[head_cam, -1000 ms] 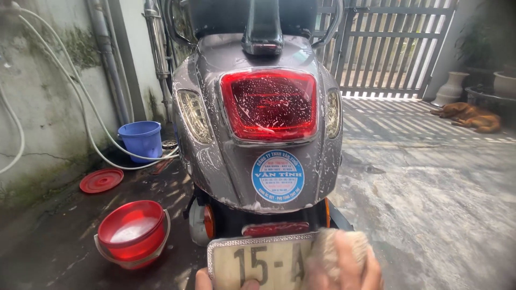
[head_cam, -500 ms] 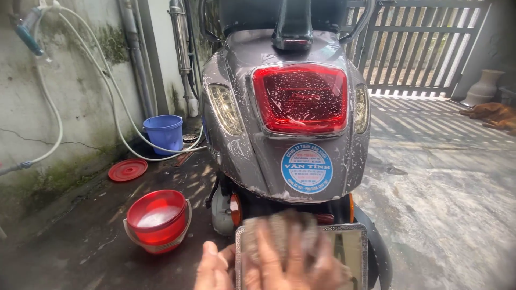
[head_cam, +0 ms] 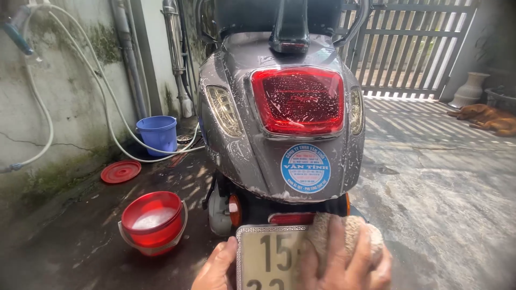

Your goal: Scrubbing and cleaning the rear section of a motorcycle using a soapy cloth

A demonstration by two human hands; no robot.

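Note:
A grey scooter (head_cam: 252, 139) stands tail-on before me, its red tail light (head_cam: 298, 99) flecked with soap suds. At the bottom hangs its white number plate (head_cam: 266, 258). My left hand (head_cam: 216, 267) holds the plate's left edge. My right hand (head_cam: 344, 260) presses a beige sponge (head_cam: 352, 231) against the plate's right side, covering that part. A round blue sticker (head_cam: 305, 168) sits below the tail light.
A red bucket (head_cam: 152, 220) of soapy water stands on the wet concrete at lower left. A red lid (head_cam: 120, 172) and a blue bucket (head_cam: 158, 134) lie by the wall, with a white hose (head_cam: 110, 123). A metal gate (head_cam: 414, 48), a vase (head_cam: 468, 90) and a lying dog (head_cam: 486, 117) are at right.
My right hand with the sponge has slid from the middle of the plate to its right side, uncovering the plate's left half. The view has shifted a little.

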